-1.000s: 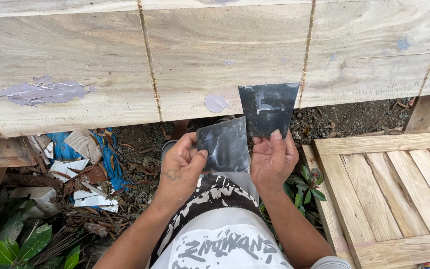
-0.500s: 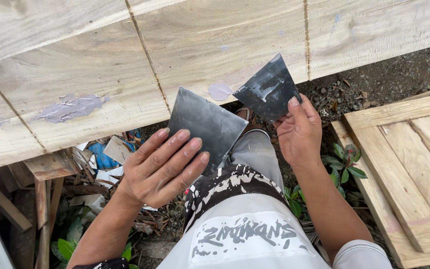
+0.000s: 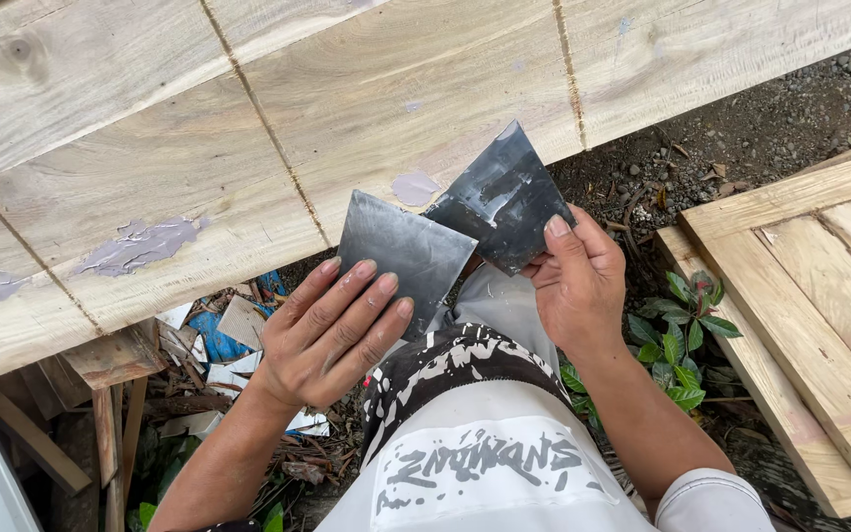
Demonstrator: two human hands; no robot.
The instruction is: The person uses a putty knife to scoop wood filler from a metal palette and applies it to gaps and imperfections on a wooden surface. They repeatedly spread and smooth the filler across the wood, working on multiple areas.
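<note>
Left hand (image 3: pixel 332 330) flat-fingered over the lower corner of a grey square metal scraper blade (image 3: pixel 401 254), fingers extended, thumb hidden, so clamp can't be confirmed. Right hand (image 3: pixel 578 286) pinches a second dark putty-smeared metal scraper blade (image 3: pixel 504 197), thumb on its face. Blades overlap at one edge, in front of the pale wooden plank panel (image 3: pixel 396 89). Versus half a second ago: near-identical pose, blades slightly closer together, grey filler patch (image 3: pixel 140 244) shifted left in view.

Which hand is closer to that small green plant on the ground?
Right. The right hand is just above the green plant; the left hand is farther off, across the person's lap.
</note>
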